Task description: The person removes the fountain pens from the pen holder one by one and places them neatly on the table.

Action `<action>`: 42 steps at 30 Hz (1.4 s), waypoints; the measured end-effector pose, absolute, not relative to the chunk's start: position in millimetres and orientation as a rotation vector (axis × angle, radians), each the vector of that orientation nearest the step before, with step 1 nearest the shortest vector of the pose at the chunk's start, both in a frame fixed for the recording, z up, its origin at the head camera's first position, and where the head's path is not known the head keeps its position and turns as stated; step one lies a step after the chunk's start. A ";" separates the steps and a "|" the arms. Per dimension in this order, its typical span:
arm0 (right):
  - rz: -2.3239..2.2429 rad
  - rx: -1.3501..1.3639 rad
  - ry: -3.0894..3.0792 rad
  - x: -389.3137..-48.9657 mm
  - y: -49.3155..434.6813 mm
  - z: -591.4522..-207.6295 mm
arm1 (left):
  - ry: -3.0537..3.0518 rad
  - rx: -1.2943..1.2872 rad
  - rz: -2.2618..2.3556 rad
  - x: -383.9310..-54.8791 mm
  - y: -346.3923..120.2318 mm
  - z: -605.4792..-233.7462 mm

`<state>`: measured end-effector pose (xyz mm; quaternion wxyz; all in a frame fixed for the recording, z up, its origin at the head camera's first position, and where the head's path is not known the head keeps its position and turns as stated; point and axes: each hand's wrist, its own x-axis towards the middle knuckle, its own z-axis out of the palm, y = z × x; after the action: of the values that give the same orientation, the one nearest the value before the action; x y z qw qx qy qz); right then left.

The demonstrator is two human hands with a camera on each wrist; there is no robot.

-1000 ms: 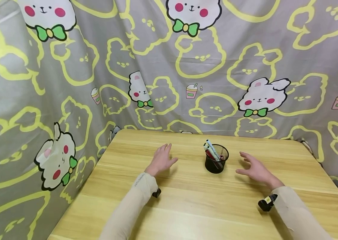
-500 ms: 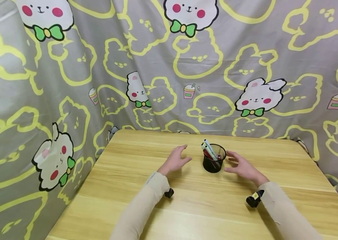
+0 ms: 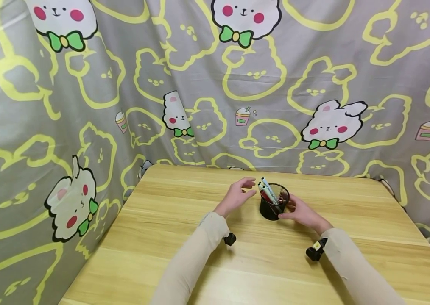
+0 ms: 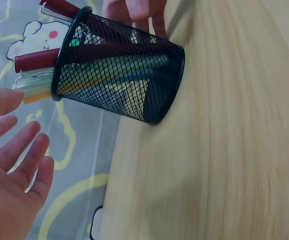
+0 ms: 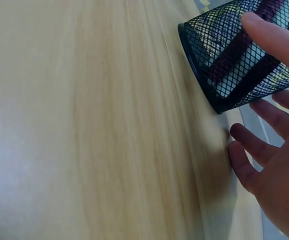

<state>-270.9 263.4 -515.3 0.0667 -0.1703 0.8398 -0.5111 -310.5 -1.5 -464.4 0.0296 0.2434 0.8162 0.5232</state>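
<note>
A black mesh pen holder (image 3: 269,210) stands upright on the wooden table, with several pens and markers (image 3: 267,189) leaning out of its top. Dark red caps (image 4: 36,61) and pale barrels show in the left wrist view. My right hand (image 3: 303,212) is at the holder's right side, its thumb across the near side and its fingers reaching round behind. In the right wrist view the thumb (image 5: 272,40) overlaps the mesh, while the lower fingers sit just beneath it. My left hand (image 3: 239,195), fingers loosely bent and holding nothing, hovers left of the holder near the pen tops.
The wooden table (image 3: 154,237) spreads around the hands. A grey curtain (image 3: 207,76) with cartoon animals hangs along its back and left sides. Small black cameras (image 3: 315,252) sit at both wrists.
Both hands have moved inward toward the pen holder. The right hand has gone from apart to around its right side, and the left has come close to the pens. The holder has stayed put.
</note>
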 end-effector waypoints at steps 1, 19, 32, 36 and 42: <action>-1.541 -0.514 2.523 -271.9 262.4 -515.4 | 2.505 0.753 1.638 -310.9 0.3 -463.8; -1.625 -0.483 2.418 -281.1 254.3 -519.7 | 2.407 0.706 1.857 -315.9 13.8 -469.2; -1.593 -0.472 2.445 -282.7 255.6 -523.2 | 2.381 0.720 1.870 -317.0 20.4 -473.8; -1.603 -0.447 2.435 -282.3 255.8 -524.0 | 2.348 0.730 1.909 -311.0 21.1 -467.2; -1.616 -0.473 2.423 -281.5 255.8 -522.6 | 2.357 0.730 1.927 -298.4 21.3 -452.8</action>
<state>-281.5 255.8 -522.6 0.0955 -0.1596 0.8174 -0.5453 -298.4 21.3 -452.8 0.0055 0.2333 0.7528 0.6154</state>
